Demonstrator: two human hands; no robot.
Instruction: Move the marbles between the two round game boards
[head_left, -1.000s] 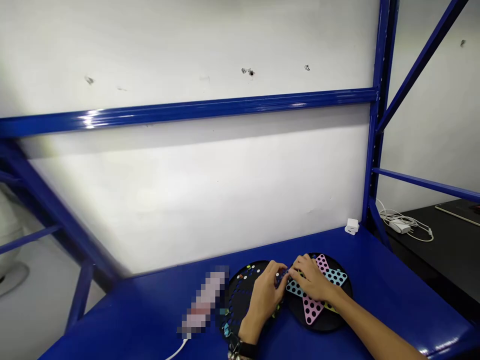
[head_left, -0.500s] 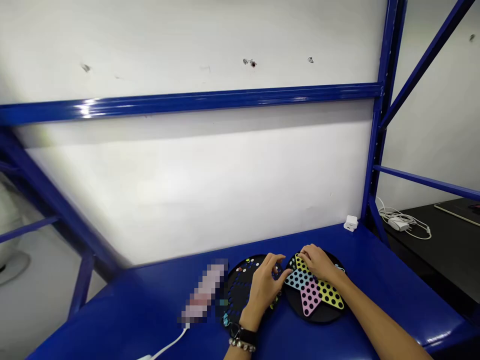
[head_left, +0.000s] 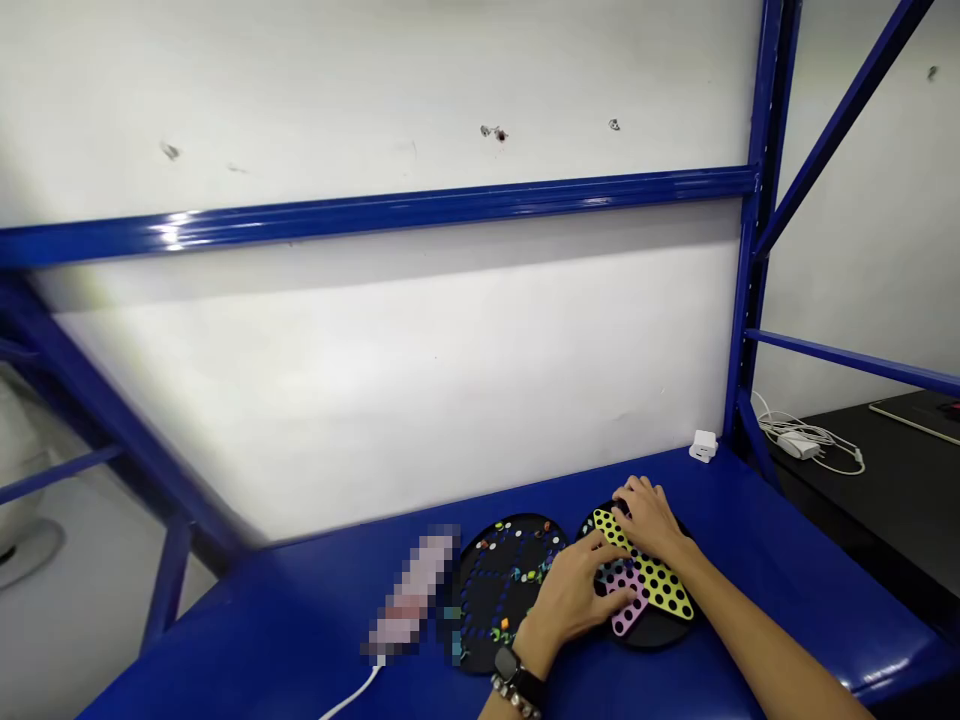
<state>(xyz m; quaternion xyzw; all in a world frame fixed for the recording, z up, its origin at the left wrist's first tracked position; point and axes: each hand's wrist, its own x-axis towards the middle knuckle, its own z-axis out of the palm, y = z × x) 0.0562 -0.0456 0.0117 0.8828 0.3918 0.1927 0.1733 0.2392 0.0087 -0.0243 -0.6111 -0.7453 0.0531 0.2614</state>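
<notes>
A star-shaped board [head_left: 660, 584] with round holes, in yellow, pink and light blue sections, lies over a black round tray [head_left: 654, 638]. My right hand [head_left: 651, 518] is closed at its far edge, thumb on the yellow part and fingers curled over the far side. My left hand [head_left: 577, 592] reaches across from the left, with thumb and fingers apart over the blue and pink sections; much of the blue is hidden beneath it. Left of this hand lies a second black round board [head_left: 487, 600] with small coloured pieces scattered on it.
A blurred-out pinkish device [head_left: 416, 590] with a white cable [head_left: 352, 690] lies to the left on the blue table [head_left: 300, 600]. A white charger [head_left: 703, 446] stands near the back right corner. Blue frame bars and a white wall rise behind; cables [head_left: 806, 440] lie on a black table.
My left hand has moved right, from above the left board onto the star-shaped board, uncovering more small pieces. My right hand has shifted slightly right and away from me.
</notes>
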